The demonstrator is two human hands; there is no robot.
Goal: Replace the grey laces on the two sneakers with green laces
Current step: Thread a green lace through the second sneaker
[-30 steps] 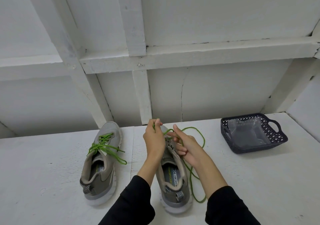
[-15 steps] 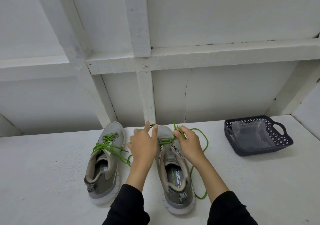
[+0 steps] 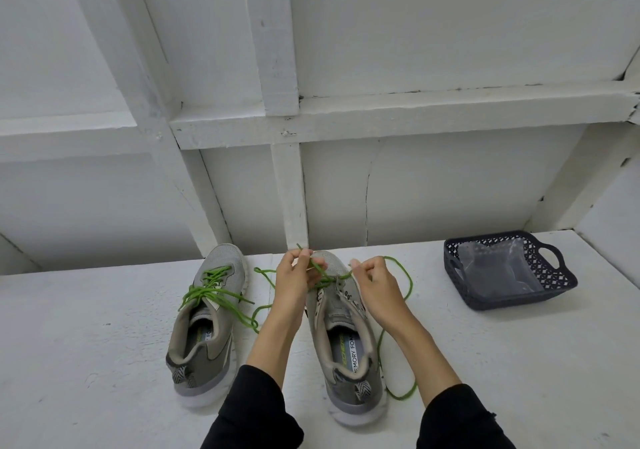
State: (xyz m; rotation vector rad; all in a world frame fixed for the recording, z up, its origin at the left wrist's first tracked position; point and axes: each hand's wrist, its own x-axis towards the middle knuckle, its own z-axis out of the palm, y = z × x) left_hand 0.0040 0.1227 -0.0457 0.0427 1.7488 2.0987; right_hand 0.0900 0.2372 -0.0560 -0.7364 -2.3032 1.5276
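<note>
Two grey mesh sneakers are set side by side on the white painted tabletop [image 3: 104, 362], toes toward the wall. The left-hand grey sneaker [image 3: 207, 313] is already threaded with a bright green round lace [image 3: 211, 291], whose loose ends are spread over the tongue and the table; it appears done except perhaps for tidying.

Just to its right, the left hand [image 3: 294, 280] is held over the toe of the second grey sneaker [image 3: 341, 338], and one end of the second green lace [image 3: 408, 289] is pinched between its fingertips, tip upward. The lowest eyelets appear to be crossed by the lace. The other strand is pinched in the right hand [image 3: 372, 284], with its slack looped out over the table and back along the shoe's right side.

The step in hand is judged to be early threading. It would be done well if both ends were evened before the next crossing, each crossing were drawn snug, and the long slack were kept clear of the sole so it is not snagged.

At far right a dark perforated plastic basket [image 3: 561, 280] is placed, lined with a clear plastic bag [image 3: 498, 272].
</note>
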